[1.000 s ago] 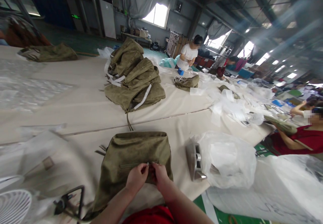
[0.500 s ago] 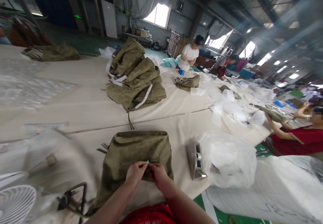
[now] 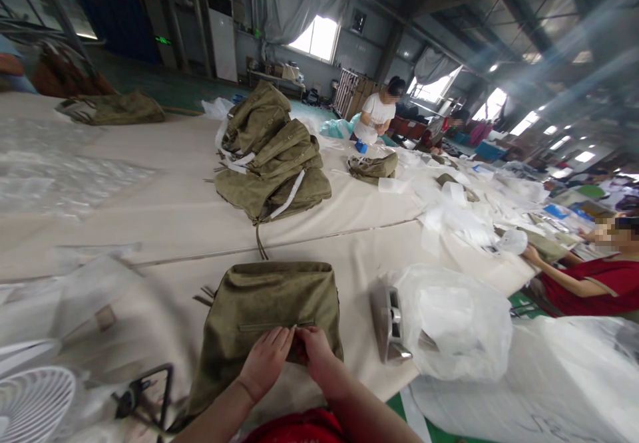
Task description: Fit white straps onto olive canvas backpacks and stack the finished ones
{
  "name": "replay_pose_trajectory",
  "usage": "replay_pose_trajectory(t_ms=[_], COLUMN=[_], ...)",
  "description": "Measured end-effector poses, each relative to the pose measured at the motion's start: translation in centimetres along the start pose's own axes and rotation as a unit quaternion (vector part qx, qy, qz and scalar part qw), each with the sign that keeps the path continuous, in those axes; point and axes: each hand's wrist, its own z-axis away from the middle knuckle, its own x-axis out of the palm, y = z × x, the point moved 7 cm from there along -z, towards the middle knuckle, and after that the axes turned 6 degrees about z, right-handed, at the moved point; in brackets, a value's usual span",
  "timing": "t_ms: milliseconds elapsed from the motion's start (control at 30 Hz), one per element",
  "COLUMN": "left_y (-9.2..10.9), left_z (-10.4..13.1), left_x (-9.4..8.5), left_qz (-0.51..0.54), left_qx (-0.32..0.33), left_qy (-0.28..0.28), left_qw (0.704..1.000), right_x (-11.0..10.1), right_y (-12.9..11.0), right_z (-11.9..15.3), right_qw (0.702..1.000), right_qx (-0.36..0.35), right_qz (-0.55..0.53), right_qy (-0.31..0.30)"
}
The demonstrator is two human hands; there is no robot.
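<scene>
An olive-green bag (image 3: 279,290) lies flat on the table before me, a straight zipped slit across its front. My left hand (image 3: 268,358) rests on the bag at the slit, its fingers pressed together and the back of the hand upward. Touching it at the fingertips, my right hand (image 3: 315,350) is closed in a pinch at the slit's right end. A tiny pale bit shows where the fingertips meet; what they grip there is too small to make out.
Several olive bags (image 3: 279,157) are heaped beyond the table seam. To the right stand a metal dispenser (image 3: 388,323) and a clear plastic bag (image 3: 454,320) of white pieces. A white fan (image 3: 37,400) and phone holder (image 3: 150,396) are at lower left. A co-worker in red (image 3: 589,277) sits right.
My left hand has turned flatter, its fingers now covering most of the small white piece that showed at its fingertips. My right hand stays pinched at the slit. The view has shifted slightly.
</scene>
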Motion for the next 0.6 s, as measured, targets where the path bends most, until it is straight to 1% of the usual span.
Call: replay_pose_trajectory(t_ms=[67,133,167,200,233,267,333,367,400,433,500,600], left_y=[-0.1,0.0,0.0,-0.2,-0.7,-1.5,-2.8,-3.1,-3.3,-3.3,-3.5,-4.0], left_z=[0.3,0.3,0.2,0.0,-0.3,-0.5,-0.6,-0.7,-0.8,-1.1,-1.4,-1.4], left_x=[-0.1,-0.6,-1.0,-1.4,-1.6,-1.6,-0.8,-0.3,0.2,0.6,1.0,1.9], left_qz=[0.005,0.035,0.064,0.101,0.144,0.191,0.286,0.33,0.368,0.401,0.445,0.494], left_qx=[0.004,-0.007,-0.022,-0.054,-0.104,-0.171,-0.299,-0.337,-0.353,-0.351,-0.337,-0.352], left_qy=[0.007,0.012,0.018,0.029,0.036,0.034,0.008,-0.01,-0.026,-0.036,-0.035,-0.041], left_qw=[1.0,0.999,0.998,0.993,0.983,0.966,0.91,0.882,0.86,0.845,0.829,0.794], right_x=[0.0,0.0,0.0,0.1,0.1,0.1,0.2,0.1,0.0,-0.1,-0.2,-0.9], right_y=[0.0,-0.1,-0.2,-0.2,-0.3,-0.4,-0.5,-0.6,-0.7,-0.7,-0.9,-1.4], right_z=[0.1,0.3,0.4,0.4,0.4,0.4,0.2,0.1,0.0,0.0,0.1,0.6], right_qw=[1.0,1.0,1.0,1.0,1.0,0.999,0.999,0.998,0.998,0.997,0.995,0.991], right_qx=[0.004,-0.001,-0.006,-0.012,-0.018,-0.024,-0.032,-0.036,-0.038,-0.04,-0.045,-0.048], right_qz=[-0.004,0.0,0.006,0.013,0.02,0.024,0.038,0.046,0.053,0.061,0.076,0.121], right_qy=[-0.001,-0.003,-0.004,-0.006,-0.008,-0.009,-0.003,0.007,0.019,0.031,0.045,0.027])
